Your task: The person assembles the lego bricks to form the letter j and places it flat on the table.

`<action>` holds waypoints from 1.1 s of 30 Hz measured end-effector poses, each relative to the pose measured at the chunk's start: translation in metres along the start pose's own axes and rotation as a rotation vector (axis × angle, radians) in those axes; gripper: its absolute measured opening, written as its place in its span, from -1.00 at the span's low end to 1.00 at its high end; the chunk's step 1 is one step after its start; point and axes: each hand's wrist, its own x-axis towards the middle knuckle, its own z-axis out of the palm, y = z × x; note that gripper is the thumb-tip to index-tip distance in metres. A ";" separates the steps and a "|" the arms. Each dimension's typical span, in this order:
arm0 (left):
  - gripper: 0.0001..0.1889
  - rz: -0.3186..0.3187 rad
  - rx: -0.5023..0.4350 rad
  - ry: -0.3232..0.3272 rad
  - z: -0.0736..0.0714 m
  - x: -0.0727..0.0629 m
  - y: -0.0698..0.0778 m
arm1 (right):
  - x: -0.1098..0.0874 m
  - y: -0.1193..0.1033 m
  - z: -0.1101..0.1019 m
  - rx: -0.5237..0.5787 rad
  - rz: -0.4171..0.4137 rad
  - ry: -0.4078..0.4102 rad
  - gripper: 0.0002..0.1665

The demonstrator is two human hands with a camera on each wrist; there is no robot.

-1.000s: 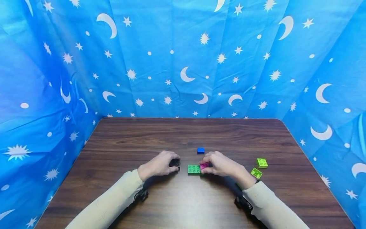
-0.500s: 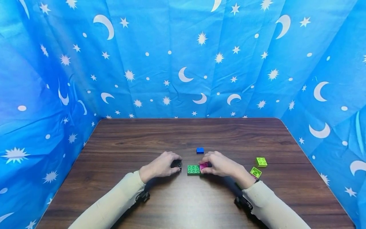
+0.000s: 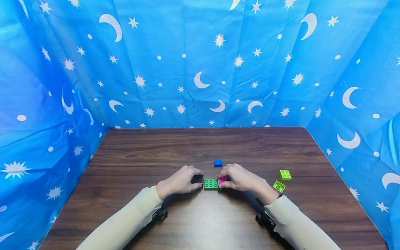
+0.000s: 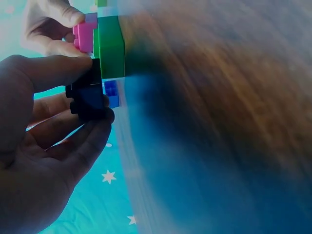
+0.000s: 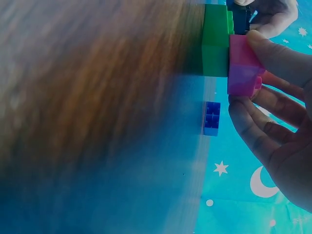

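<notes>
A long green toy building brick lies studs up on the table between the hands. From the left, my left hand grips a black brick between thumb and fingers. The black brick is held near the green brick's left end, about level with its top. On the opposite side my right hand pinches a pink brick. This pink brick sits at the height of the green one's studs, over its right end and jutting past it. My fingers hide part of both held bricks in the head view.
Behind the hands lies a blue brick on its side, its hollow underside showing in the right wrist view. Two lime bricks are at the right, one studs up and one upturned. A starry blue cloth surrounds the wooden table.
My left hand has moved right with the black brick, up close to the green brick's left end. The right hand keeps its pinch on the pink brick. The head view has shifted slightly.
</notes>
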 end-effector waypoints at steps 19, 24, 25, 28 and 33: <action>-0.56 0.024 -0.014 0.006 -0.001 0.006 0.005 | 0.003 0.001 -0.001 0.006 0.016 -0.021 -0.71; -0.57 0.022 -0.021 0.001 -0.002 0.009 0.006 | 0.004 0.002 -0.003 0.016 0.038 -0.034 -0.70; -0.57 0.019 -0.022 -0.004 -0.002 0.009 0.006 | 0.004 0.002 -0.003 0.018 0.040 -0.037 -0.70; -0.56 0.011 -0.029 -0.016 -0.002 0.010 0.008 | 0.004 0.002 -0.002 0.017 0.042 -0.041 -0.69; -0.56 0.012 -0.032 -0.027 0.000 0.009 0.009 | 0.004 0.001 -0.001 0.020 0.043 -0.044 -0.70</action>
